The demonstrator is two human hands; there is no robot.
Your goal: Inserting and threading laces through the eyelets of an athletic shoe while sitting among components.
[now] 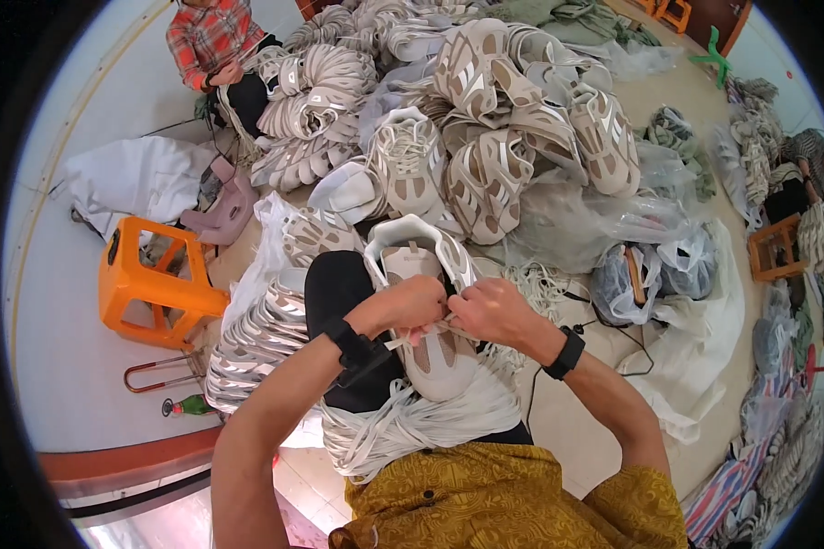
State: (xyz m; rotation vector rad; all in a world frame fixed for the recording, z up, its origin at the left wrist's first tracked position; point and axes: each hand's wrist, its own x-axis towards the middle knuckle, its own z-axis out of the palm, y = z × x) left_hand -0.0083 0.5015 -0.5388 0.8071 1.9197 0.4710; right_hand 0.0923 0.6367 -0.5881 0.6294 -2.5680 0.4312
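A beige and white shoe upper (441, 373) rests over my lap, its collar facing away from me and its toe toward me. Both hands meet above its lace area. With pinched fingers, my left hand (406, 305) grips a pale shoelace (397, 343), whose end sticks out beside the palm. My right hand (493, 309) is closed at the eyelets, touching the left fingertips, and also pinches lace. The exact threading is hidden under the fingers. Across my thighs lies a thick bundle of loose white laces (417, 430).
Stacked shoe uppers (256, 339) stand at my left, with a large heap of uppers (494, 183) ahead. An orange stool (119, 279) and green bottle (190, 405) are farther left. Plastic bags (627, 284) lie right. Another person (212, 46) sits at the far left.
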